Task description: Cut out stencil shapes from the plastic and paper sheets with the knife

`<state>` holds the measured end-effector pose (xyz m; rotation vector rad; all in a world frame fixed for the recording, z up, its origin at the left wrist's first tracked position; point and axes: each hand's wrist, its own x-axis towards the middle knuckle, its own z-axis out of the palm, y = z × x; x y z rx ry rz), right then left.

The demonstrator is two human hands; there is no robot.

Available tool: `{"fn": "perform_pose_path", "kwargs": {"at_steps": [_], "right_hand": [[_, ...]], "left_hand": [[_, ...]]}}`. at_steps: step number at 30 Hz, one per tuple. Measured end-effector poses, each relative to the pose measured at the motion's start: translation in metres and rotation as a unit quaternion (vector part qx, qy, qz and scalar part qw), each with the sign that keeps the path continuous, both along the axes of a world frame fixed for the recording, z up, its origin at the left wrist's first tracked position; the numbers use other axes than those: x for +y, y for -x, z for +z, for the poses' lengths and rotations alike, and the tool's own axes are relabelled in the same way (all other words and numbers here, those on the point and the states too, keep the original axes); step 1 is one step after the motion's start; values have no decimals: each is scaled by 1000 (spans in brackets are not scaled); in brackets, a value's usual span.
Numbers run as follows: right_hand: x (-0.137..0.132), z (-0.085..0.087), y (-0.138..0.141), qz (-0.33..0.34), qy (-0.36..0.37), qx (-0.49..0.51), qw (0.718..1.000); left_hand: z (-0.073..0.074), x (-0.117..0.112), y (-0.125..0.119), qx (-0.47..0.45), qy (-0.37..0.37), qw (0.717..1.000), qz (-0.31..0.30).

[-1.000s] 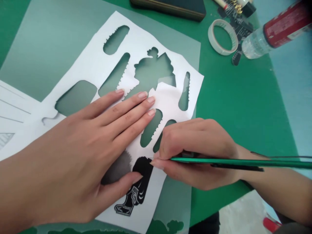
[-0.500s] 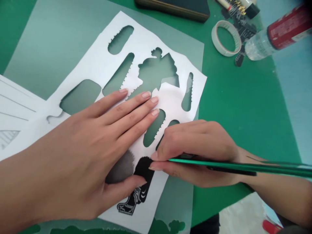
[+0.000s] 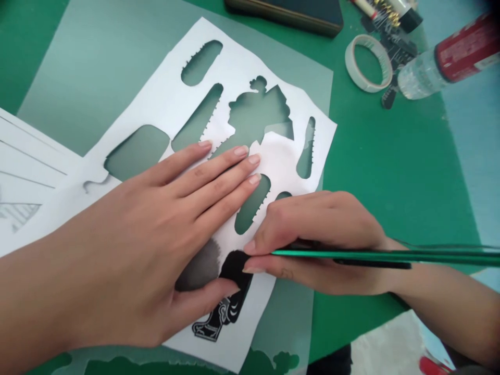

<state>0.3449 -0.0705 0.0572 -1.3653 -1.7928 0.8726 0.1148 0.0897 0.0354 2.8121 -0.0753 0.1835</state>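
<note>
My left hand lies flat on a white paper sheet, fingers stretched out and thumb apart. Several shapes are cut out of this sheet. Near its lower end is a black printed figure with white line detail; my left thumb touches its edge. My right hand is closed in a pinch around a thin, shiny green pen-like tool. The fingertips rest at the top of the black figure. They hide the tool's tip, so I cannot make out its kind.
A translucent sheet lies under the paper on the green table. At left is another paper with drawn lines. A tape roll, a red-labelled bottle and a dark box-like object stand farther back.
The whole view has shifted slightly, so most things appear a little farther right. The green tool's far end sits slightly higher. My left hand keeps its place on the paper.
</note>
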Motion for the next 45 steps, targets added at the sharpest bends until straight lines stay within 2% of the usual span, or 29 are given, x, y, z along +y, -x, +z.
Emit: {"fn": "perform_pose_path", "kwargs": {"at_steps": [4, 13, 20, 26, 32, 38, 45], "right_hand": [[4, 3, -4, 0, 59, 35, 998], [8, 3, -7, 6, 104, 77, 992], [5, -3, -4, -9, 62, 84, 994], [5, -1, -4, -3, 76, 96, 992], [6, 5, -3, -46, 94, 86, 991], [5, 2, -2, -25, 67, 69, 995], [5, 1, -3, -26, 69, 68, 995]], "left_hand": [[-2, -1, -1, -18, 26, 999, 4], [-2, 0, 0, -33, 58, 998, -5], [-3, 0, -1, -37, 38, 999, -6], [-2, 0, -2, -34, -15, 999, -8], [-2, 0, -1, -29, 14, 999, -3], [-2, -1, -1, -27, -5, 1000, -6], [1, 0, -1, -18, -5, 1000, -4]]}}
